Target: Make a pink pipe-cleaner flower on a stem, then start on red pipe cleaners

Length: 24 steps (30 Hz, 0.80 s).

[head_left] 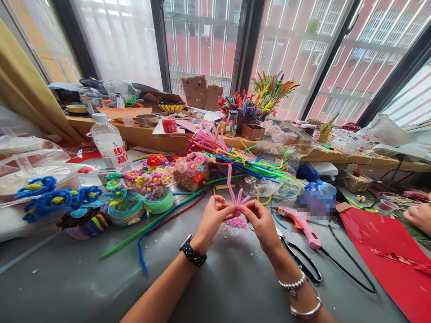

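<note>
Both hands meet over the middle of the grey table, pinching a bent pink pipe cleaner between them. My left hand grips it from the left, thumb against fingers; a watch with a dotted black strap is on that wrist. From the right, my right hand pinches the same pipe cleaner near its short upright loops. One long end points up. Just below the fingertips lies a small heap of pink fluff. Scissors with black handles rest beside my right wrist.
A pink glue gun with a black cable lies at right, near a red sheet. Pipe-cleaner flower pots stand at left by a water bottle. Loose pipe cleaners pile up behind. Another person's hand shows far right.
</note>
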### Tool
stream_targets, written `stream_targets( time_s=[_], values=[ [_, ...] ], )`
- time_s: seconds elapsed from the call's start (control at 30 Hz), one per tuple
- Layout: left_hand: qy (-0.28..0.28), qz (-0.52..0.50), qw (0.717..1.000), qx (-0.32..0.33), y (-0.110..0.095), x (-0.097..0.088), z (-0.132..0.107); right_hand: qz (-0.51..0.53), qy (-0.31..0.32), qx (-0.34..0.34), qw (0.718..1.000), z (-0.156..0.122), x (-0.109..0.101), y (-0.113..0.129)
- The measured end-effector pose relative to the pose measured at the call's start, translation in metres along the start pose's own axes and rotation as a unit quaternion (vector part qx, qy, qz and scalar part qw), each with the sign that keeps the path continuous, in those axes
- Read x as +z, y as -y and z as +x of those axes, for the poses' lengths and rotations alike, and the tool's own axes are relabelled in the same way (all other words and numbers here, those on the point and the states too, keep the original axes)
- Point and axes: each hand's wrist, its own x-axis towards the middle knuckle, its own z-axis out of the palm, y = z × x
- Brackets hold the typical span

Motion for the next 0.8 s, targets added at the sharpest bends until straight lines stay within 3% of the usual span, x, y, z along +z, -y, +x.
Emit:
stream_targets(
  time_s=[0.23, 0.33, 0.53, 0.67, 0.8],
  values=[
    [0.016, -0.005, 1.0, -0.01, -0.001, -0.003, 0.003, -0.051, 0.031, -0.016, 0.998, 0.002, -0.006, -0.001],
    [0.013, -0.01, 1.0, -0.012, -0.002, -0.005, 0.003, -0.147, 0.015, -0.09, 0.985, 0.003, -0.012, -0.001],
    [0.017, -0.011, 0.999, -0.035, -0.004, -0.005, 0.002, -0.351, -0.01, -0.321, 0.88, 0.001, -0.017, -0.006],
    [0.024, -0.006, 0.999, -0.035, -0.005, -0.003, 0.0, -0.411, -0.009, -0.384, 0.827, -0.001, -0.016, -0.008],
    [0.025, 0.001, 0.999, -0.025, -0.004, -0.003, 0.001, -0.43, -0.018, -0.412, 0.803, -0.001, -0.016, -0.008]
  ],
)
